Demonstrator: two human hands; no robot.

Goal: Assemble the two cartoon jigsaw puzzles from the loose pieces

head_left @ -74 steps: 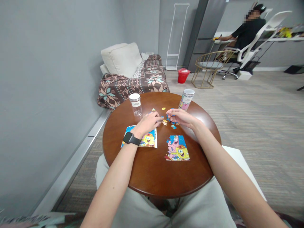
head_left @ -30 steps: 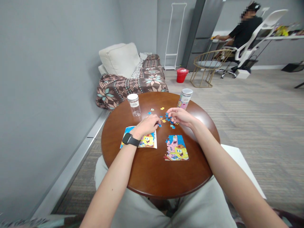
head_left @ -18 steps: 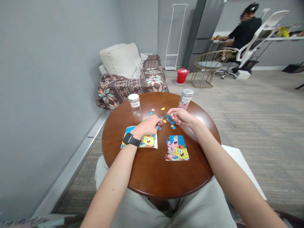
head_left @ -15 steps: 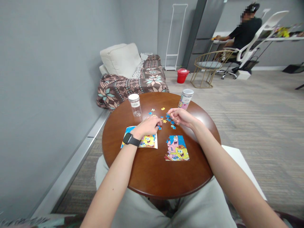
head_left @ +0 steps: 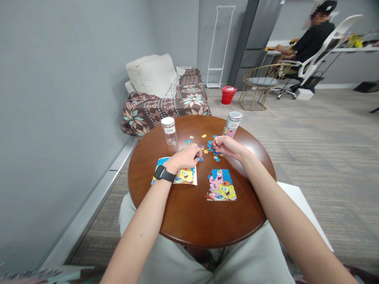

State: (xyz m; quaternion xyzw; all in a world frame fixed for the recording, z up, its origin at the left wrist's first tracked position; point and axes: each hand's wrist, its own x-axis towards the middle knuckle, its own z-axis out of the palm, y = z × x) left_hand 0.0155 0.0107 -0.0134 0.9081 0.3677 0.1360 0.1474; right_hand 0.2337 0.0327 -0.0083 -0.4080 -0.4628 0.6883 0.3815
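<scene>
Left hand point(head_left: 188, 155) is palm-down left of the bench point(head_left: 195, 223) centre, fingers bent, fingertips at a blue puzzle piece point(head_left: 201, 159); can't tell if it's pinched or just touched. Right hand point(head_left: 226, 145) is over the right half toward the far edge, fingers curled in, beside the loose pieces point(head_left: 210, 146); can't tell whether it's holding one. Loose pieces, mostly blue plus some yellow, lie scattered between and beyond the hands, far side of centre. Assembled puzzle section point(head_left: 222, 185) lies flat right of centre, toward the near edge, well apart from both hands; its left side is ragged with exposed tabs. Printed picture sheet point(head_left: 186, 176) is left of centre, partly covered by the left wrist with the black watch point(head_left: 164, 173). Clear jar point(head_left: 171, 134), white lid on, stands by the far-left edge. Second jar point(head_left: 232, 124), lidded, cartoon print visible, is by the far-right edge, just past the right hand, which hides its base.
</scene>
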